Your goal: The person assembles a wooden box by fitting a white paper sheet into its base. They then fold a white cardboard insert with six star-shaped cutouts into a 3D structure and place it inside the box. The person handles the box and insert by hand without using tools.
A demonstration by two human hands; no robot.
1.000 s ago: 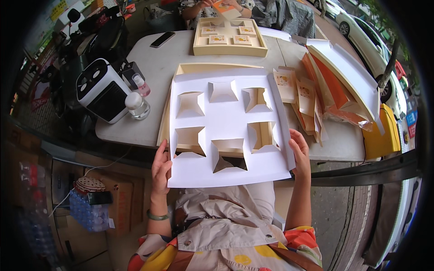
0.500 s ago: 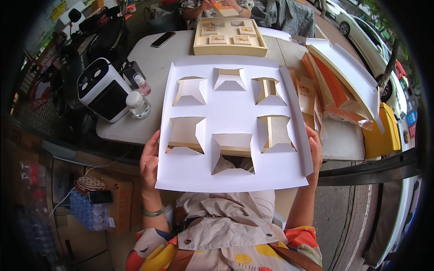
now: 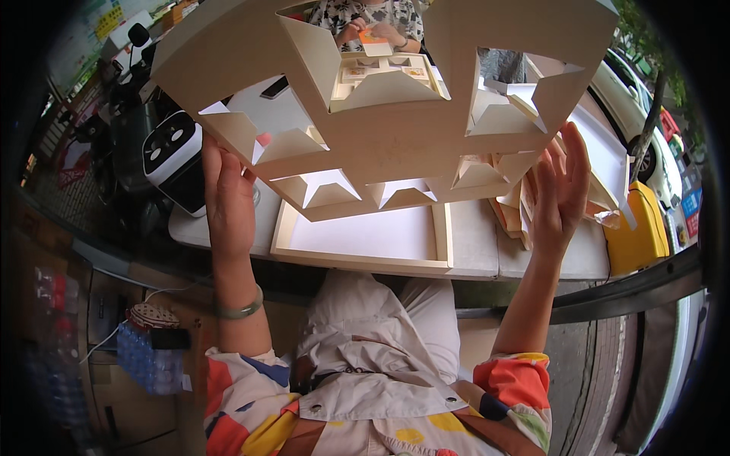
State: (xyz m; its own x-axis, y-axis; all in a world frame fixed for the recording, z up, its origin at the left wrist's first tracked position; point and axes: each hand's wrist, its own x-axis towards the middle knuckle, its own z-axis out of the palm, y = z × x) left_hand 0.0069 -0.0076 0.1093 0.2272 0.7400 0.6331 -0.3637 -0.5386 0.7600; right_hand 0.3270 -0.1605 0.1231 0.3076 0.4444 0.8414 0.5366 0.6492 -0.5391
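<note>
A large cardboard insert (image 3: 395,156) with several folded-flap cutouts is held up in front of me, tilted so its cream face shows. My left hand (image 3: 230,194) is at its left edge, fingers partly hidden behind the board. My right hand (image 3: 559,190) supports the right edge, its fingers fairly straight. Below the insert, on the table, a shallow cream box (image 3: 361,259) with a white inside lies near the front edge. The insert covers the box's far part.
Opposite, a person's hands (image 3: 386,34) hold an orange-and-white card piece (image 3: 375,43). A white-and-black appliance (image 3: 175,156) stands left, a phone (image 3: 274,87) farther back. To the right are stacked cardboard pieces (image 3: 511,216) and a yellow case (image 3: 637,232).
The insert has risen and tipped from white face up to showing its cream side. Both hands have moved up and outward with it. The shallow box beneath has come into view.
</note>
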